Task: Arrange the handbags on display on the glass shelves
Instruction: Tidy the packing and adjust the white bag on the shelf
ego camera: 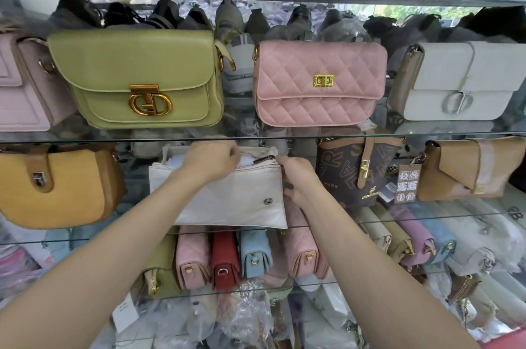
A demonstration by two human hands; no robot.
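Glass shelves [398,134]: several tiers stacked one above another; the landmark here is the white handbag on the middle tier.
Green handbag [136,78]: upright on the tier above the white handbag, up and to its left, gold round clasp facing out.
Mustard handbag [57,186]: same tier as the white handbag, well to its left, brown strap with a metal lock.
Pink quilted handbag [318,81]: tier above the white handbag, up and to its right, small gold turn-lock.
Grey-white handbag [461,81]: upper tier, far right of the white handbag.
Tan handbag [466,169]: same tier, far to its right.
Brown printed handbag [355,172]: just right of the white handbag, behind the right hand, a paper tag hanging beside it.
White handbag [236,195]: standing on the middle tier, tilted, zip mouth partly open, a snap stud on its front.
Left hand [210,160]: at the bag's top left edge, fingers curled and pinching the zip opening.
Right hand [299,175]: at the bag's upper right corner, fingers curled round that end.
Small bags [225,257]: a packed row of pink, red and blue ones on the tier below the white handbag.
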